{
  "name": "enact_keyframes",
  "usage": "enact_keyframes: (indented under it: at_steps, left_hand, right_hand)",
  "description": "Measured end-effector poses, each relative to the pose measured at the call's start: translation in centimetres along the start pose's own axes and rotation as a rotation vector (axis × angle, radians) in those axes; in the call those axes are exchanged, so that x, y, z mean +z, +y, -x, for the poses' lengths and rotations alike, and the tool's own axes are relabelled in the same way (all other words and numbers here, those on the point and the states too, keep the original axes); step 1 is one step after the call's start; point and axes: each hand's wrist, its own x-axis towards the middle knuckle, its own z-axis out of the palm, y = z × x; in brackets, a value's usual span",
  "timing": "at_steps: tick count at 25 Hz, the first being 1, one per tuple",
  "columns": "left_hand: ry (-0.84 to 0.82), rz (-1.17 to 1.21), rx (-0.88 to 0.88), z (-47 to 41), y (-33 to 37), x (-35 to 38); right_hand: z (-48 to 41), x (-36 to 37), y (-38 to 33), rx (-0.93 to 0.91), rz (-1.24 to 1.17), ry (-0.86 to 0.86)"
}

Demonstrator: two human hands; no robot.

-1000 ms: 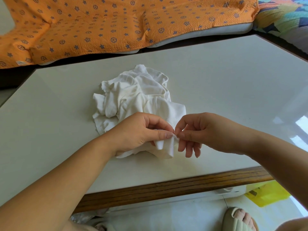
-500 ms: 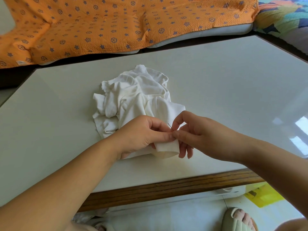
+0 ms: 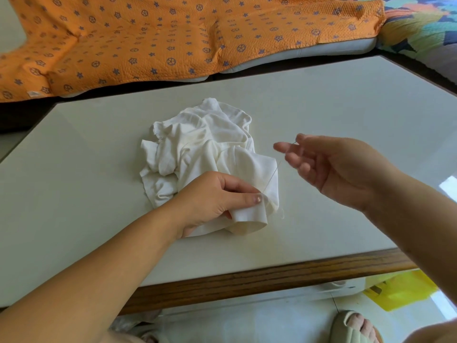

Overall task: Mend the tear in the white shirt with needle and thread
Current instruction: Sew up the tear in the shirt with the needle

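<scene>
Under the left hand (image 3: 215,201), on the near part of the desk (image 3: 333,100), lies the white shirt (image 3: 210,144), crumpled in a heap. Most of it spreads beyond the knuckles, away from the person. This hand pinches a folded edge of the cloth btw. thumb & curled fingers, thumb on top w/ the nail up. The fold sticks out just past the thumb tip.

From that spot a thin thread (image 3: 272,175) runs up, stretched straight, to the right hand (image 3: 331,167). That hand is raised off the desk, higher than the left one and well apart from it. It pinches the upper end of the thread at thumb & fingertips; the other fingers are loosely spread, palm turned toward the shirt. Whether the needle is also in this pinch I cannot tell, it is too fine to see. A short loose thread end hangs from the cloth just beside the left thumb, on the side facing the right hand.

Far beyond both hands, past the far desk edge, an orange cover (image 3: 173,38) w/ blue stars lies over a grey cushion (image 3: 333,49). Beyond the right hand, at the corner, is a multicoloured fabric (image 3: 420,23). Below the right forearm, on the floor, are a yellow thing (image 3: 400,290) & a foot in a pale slipper (image 3: 353,328).
</scene>
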Motion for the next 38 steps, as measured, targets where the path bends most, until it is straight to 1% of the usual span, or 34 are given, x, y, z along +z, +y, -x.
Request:
enact_keyframes:
  at_steps: [1,3,4,5,6,7,9,10,11,12,15,18,21,23,26,34,38]
  left_hand:
    - [0.001,0.010,0.000,0.0,0.1,0.0]
    - [-0.001,0.023,0.001,0.0,0.1,0.0]
    - [-0.002,0.026,0.001,-0.1,0.1,0.0]
    - [-0.004,0.026,0.001,-0.1,0.1,0.0]
    - [-0.005,0.026,0.001,-0.1,0.0,0.0]
    - [-0.007,0.029,0.001,-0.1,0.1,0.0]
    - [-0.011,0.034,0.001,0.0,0.1,-0.1]
    - [-0.014,0.034,0.000,0.0,0.1,-0.1]
    - [-0.018,0.035,-0.001,0.0,0.2,-0.2]
    - [-0.025,0.039,-0.003,0.1,0.2,-0.2]
    - [-0.030,0.051,-0.006,0.2,0.3,-0.2]
    - [-0.020,0.040,-0.010,0.2,0.3,-0.4]
    - [-0.032,0.051,-0.011,0.1,0.2,-0.6]
    - [-0.056,0.061,-0.018,0.1,0.2,-0.9]
    - [-0.119,0.023,-0.025,0.1,0.2,-1.5]
    - [-0.203,-0.089,-0.007,-0.1,0.1,-2.6]
    - [-0.325,-0.131,-0.002,0.0,0.1,-3.2]
  right_hand:
    - [-0.1,-0.1,-0.2,0.029,-0.128,0.011]
    - [-0.5,-0.3,-0.3,0.007,-0.266,0.058]
    - [-0.9,-0.5,-0.3,-0.032,-0.267,0.077]
    - [-1.4,-0.8,-0.2,-0.084,-0.212,0.104]
    - [-1.7,-1.0,-0.1,-0.148,-0.077,0.151]
    - [-1.9,-1.2,0.2,-0.220,0.142,0.218]
    - [-2.0,-1.5,0.7,-0.364,0.702,0.335]
    - [-2.0,-1.5,0.9,-0.435,0.931,0.340]
    - [-1.9,-1.5,1.0,-0.486,1.081,0.317]
    - [-1.8,-1.5,1.1,-0.519,1.169,0.288]
    - [-2.1,-2.1,1.0,-0.586,1.298,0.248]
    - [-3.1,-3.0,1.3,-0.670,1.481,0.250]
    - [-3.9,-3.4,2.0,-0.699,1.691,0.248]
    - [-4.3,-3.5,2.6,-0.740,1.767,0.232]
    - [-4.9,-3.9,3.1,-0.794,1.805,0.222]
    - [-6.3,-6.7,2.4,-0.751,1.818,0.310]
    - [-7.0,-7.2,3.0,-0.771,1.855,0.329]
